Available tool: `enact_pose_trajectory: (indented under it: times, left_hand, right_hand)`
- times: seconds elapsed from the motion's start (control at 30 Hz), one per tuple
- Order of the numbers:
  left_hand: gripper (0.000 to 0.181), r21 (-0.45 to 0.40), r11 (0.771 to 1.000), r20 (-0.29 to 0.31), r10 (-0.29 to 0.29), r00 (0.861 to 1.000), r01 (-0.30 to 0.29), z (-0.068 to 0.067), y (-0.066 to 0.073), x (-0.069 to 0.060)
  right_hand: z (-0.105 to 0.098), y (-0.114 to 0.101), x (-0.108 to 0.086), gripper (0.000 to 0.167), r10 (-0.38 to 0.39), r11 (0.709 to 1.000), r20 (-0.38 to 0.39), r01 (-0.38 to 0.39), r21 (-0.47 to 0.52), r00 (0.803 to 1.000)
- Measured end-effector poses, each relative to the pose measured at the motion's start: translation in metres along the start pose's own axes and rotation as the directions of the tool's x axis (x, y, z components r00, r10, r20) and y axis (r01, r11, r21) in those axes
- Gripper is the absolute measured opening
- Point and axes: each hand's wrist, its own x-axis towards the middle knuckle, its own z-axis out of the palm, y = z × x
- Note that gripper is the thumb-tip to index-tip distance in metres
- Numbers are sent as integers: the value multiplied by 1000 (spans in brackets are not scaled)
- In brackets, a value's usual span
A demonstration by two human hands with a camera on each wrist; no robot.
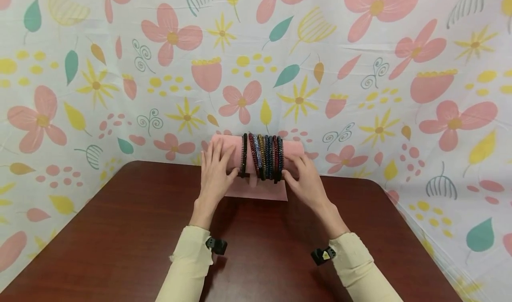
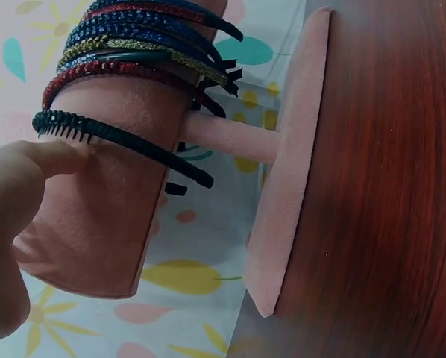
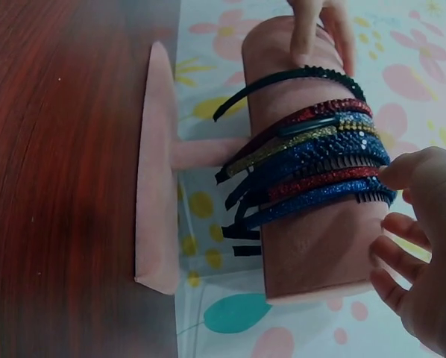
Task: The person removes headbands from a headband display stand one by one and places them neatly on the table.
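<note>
A pink padded headband holder [image 1: 233, 145], a horizontal roll on a post and flat base [image 3: 155, 186], stands at the table's back edge. A black toothed headband [image 2: 118, 136] sits on the roll apart from a close bunch of red, blue, gold and black glittery headbands [image 1: 269, 157]. My left hand [image 1: 214, 171] rests on the roll's left end, its thumb against the black headband's teeth in the left wrist view. At the roll's right end my right hand [image 1: 310, 184] has its thumb at the outermost blue headbands, fingers loosely bent over the roll.
The dark reddish wooden table [image 1: 256, 248] extends toward me under both forearms. Behind it hangs a white cloth [image 1: 340, 70] printed with flowers and leaves, close to the holder. A small black camera [image 1: 216, 245] is worn at the left wrist, another [image 1: 323, 255] at the right.
</note>
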Motion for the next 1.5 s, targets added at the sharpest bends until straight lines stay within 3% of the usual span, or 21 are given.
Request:
enact_pose_trajectory:
  times: [0.27, 0.6, 0.93, 1.13, 1.5]
  left_hand:
    - [66, 41, 998, 20, -50, 999, 49, 2, 2, 0]
    - [65, 26, 999, -62, -31, 998, 33, 5, 7, -4]
    - [62, -27, 999, -57, -30, 998, 28, 8, 7, -6]
    - [63, -15, 999, -83, -34, 996, 33, 9, 5, -6]
    - [61, -33, 998, -70, -47, 996, 44, 8, 4, -3]
  right_hand:
    - [0, 1, 7, 44, -35, 999, -35, 35, -12, 999]
    - [1, 9, 24, 47, -140, 988, -80, 134, -79, 987]
    - [0, 13, 31, 46, -65, 995, -37, 62, -73, 997]
    - [3, 14, 33, 45, -19, 999, 45, 21, -47, 999]
    - [-1, 15, 33, 53, -21, 999, 75, 25, -41, 997]
